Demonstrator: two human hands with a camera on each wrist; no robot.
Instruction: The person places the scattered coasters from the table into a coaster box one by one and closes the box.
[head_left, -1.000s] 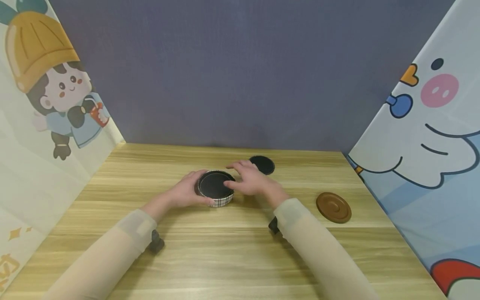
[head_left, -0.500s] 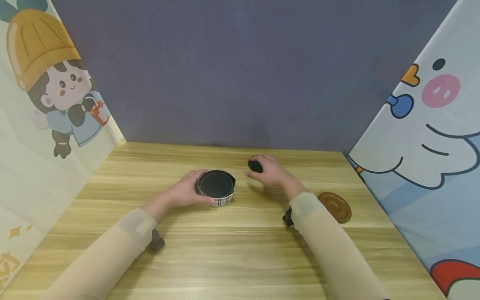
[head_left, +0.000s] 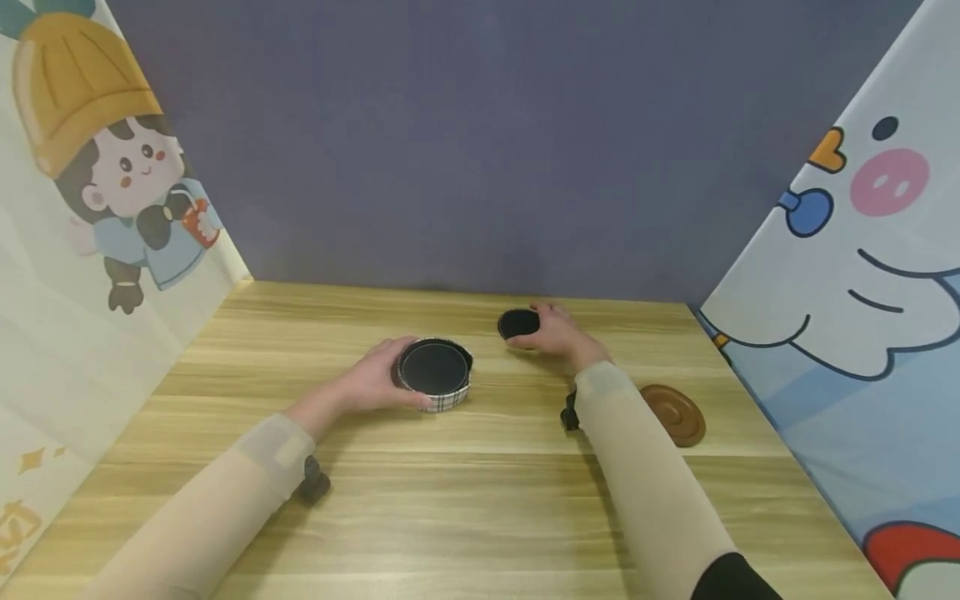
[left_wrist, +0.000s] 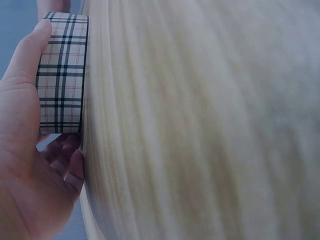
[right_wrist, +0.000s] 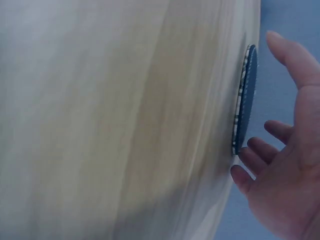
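Observation:
A round plaid holder (head_left: 442, 398) with a black disc (head_left: 433, 367) in its top stands mid-table; its checked wall (left_wrist: 62, 75) fills the upper left of the left wrist view. My left hand (head_left: 378, 379) grips it from the left, thumb along the near wall and fingers round the far side. Behind and to the right a black coaster (head_left: 517, 322) lies flat on the wood. My right hand (head_left: 551, 332) rests at its right edge. In the right wrist view the fingertips (right_wrist: 241, 176) touch the rim of the coaster (right_wrist: 248, 90), with the thumb spread apart above it.
A brown round coaster (head_left: 672, 414) lies by my right forearm near the right panel. The wooden table (head_left: 465, 500) is boxed in by a grey back wall and cartoon-printed side panels.
My right hand has left the holder's top and gone back and right to the black coaster, now sitting at its right edge. The left hand has kept its hold on the holder.

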